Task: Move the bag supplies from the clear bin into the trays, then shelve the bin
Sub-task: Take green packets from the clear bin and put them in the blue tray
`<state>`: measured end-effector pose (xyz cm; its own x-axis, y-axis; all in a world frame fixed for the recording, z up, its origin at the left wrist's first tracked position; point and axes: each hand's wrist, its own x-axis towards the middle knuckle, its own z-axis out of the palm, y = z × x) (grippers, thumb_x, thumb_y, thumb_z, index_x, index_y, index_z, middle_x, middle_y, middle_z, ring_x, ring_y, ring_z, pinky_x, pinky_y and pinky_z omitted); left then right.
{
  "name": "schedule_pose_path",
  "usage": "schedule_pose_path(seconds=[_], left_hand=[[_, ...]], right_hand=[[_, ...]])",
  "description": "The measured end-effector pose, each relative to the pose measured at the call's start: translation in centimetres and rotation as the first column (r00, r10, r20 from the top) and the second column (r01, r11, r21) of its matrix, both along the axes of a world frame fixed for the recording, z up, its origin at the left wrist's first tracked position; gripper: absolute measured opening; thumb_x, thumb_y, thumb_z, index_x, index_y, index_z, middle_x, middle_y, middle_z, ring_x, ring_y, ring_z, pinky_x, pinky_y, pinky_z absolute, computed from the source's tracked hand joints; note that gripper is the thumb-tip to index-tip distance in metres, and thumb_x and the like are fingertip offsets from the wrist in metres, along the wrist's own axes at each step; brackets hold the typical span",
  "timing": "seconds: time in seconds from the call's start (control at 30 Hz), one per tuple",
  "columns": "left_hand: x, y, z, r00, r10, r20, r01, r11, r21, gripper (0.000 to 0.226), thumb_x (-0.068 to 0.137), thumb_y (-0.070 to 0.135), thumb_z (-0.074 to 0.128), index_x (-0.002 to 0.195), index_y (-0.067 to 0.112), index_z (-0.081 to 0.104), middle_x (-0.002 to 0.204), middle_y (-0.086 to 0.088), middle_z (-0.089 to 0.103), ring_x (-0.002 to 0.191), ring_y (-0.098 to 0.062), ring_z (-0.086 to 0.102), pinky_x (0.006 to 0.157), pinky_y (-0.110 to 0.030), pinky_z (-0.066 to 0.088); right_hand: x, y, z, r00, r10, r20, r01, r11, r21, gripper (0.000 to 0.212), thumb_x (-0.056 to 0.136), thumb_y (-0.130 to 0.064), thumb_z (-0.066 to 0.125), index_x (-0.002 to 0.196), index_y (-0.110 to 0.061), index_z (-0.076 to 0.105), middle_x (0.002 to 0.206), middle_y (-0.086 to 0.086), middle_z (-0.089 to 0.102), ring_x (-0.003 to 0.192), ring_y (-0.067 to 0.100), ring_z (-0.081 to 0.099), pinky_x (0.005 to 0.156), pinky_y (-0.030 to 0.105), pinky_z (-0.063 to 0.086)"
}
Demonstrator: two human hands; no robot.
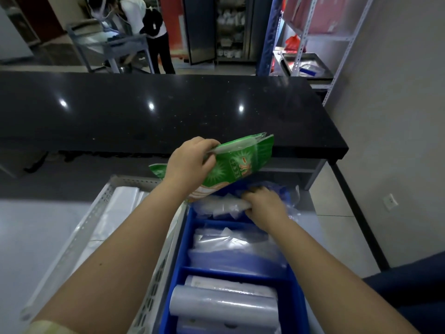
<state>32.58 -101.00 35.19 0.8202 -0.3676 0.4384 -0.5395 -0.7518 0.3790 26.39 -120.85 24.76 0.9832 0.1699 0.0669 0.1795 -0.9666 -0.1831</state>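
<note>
1. Sorting bag stock into the blue divided tray (185, 239): left hand (190, 162) has its fingers closed on the top edge of a green printed pack (237, 162), held tilted above the tray's far end at 12 o'clock.
2. Right hand (263, 204) is down in the far compartment, fingers curled around a wad of clear bags (222, 206). Looks like it is pressing or shifting them to make room.
3. Middle compartment holds flat clear bags (231, 242); near compartment at 6 o'clock holds plastic rolls (224, 307).
4. Clear bin: cannot be told apart for sure. A pale perforated container (96, 213) with clear sheeting sits at 9 o'clock of the tray, touching it.
5. Doing the step well, as a judgement: flatten the clear bags first, then slide the green pack in edge-down beside them so it does not ride on top or spring out. Keep the grip on the sealed edge until it seats.
6. Writing: green pack has a starburst graphic and printed characters, too blurred to read. No brand legible.
7. Dark worktop (168, 112) lies beyond at 12 o'clock; a person stands at a cart in the background.
</note>
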Motion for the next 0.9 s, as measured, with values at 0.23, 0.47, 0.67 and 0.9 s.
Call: schedule_pose_path(seconds=[0.23,0.47,0.67,0.9], left_hand=[[0.0,-4.3,-0.9,0.990,-0.093,-0.107,0.103,0.991,0.085,0.030,0.090,0.022,0.055,0.119,0.025,0.059,0.104,0.005,0.062,0.089,-0.015,0.057,0.067,-0.030,0.045],[1.8,-6.0,-4.7,0.939,-0.132,-0.317,0.190,0.968,0.162,0.031,0.092,0.019,0.055,0.122,0.024,0.061,0.121,0.000,0.065,0.106,-0.020,0.061,0.084,-0.036,0.052],[3.3,-4.8,-7.2,0.928,-0.130,-0.349,0.222,0.946,0.237,0.035,0.091,0.012,0.055,0.122,0.026,0.062,0.121,-0.001,0.064,0.104,-0.023,0.060,0.078,-0.035,0.050],[4.4,-3.6,-7.7,0.949,-0.165,-0.267,0.242,0.926,0.288,0.057,0.080,0.002,0.058,0.128,0.032,0.057,0.116,0.000,0.059,0.098,-0.024,0.060,0.072,-0.037,0.050]], right_hand=[[-5.0,-1.8,2.3,0.993,-0.045,0.105,0.050,0.998,-0.044,0.036,0.072,-0.017,0.069,0.108,-0.015,0.064,0.103,0.009,0.063,0.099,0.033,0.054,0.077,0.038,0.041],[-6.8,-2.7,1.8,0.987,-0.116,0.107,0.118,0.993,-0.011,0.038,0.068,-0.019,0.073,0.105,-0.015,0.066,0.105,0.010,0.064,0.099,0.033,0.057,0.078,0.040,0.044],[-6.1,-2.0,1.4,0.985,-0.174,-0.009,0.174,0.984,-0.046,0.044,0.079,-0.021,0.061,0.123,-0.020,0.056,0.120,0.005,0.057,0.113,0.027,0.046,0.088,0.037,0.037],[-4.3,-0.9,1.1,0.979,-0.204,0.017,0.205,0.976,-0.070,0.046,0.080,-0.014,0.061,0.125,-0.019,0.055,0.116,0.005,0.057,0.108,0.027,0.047,0.080,0.036,0.040]])
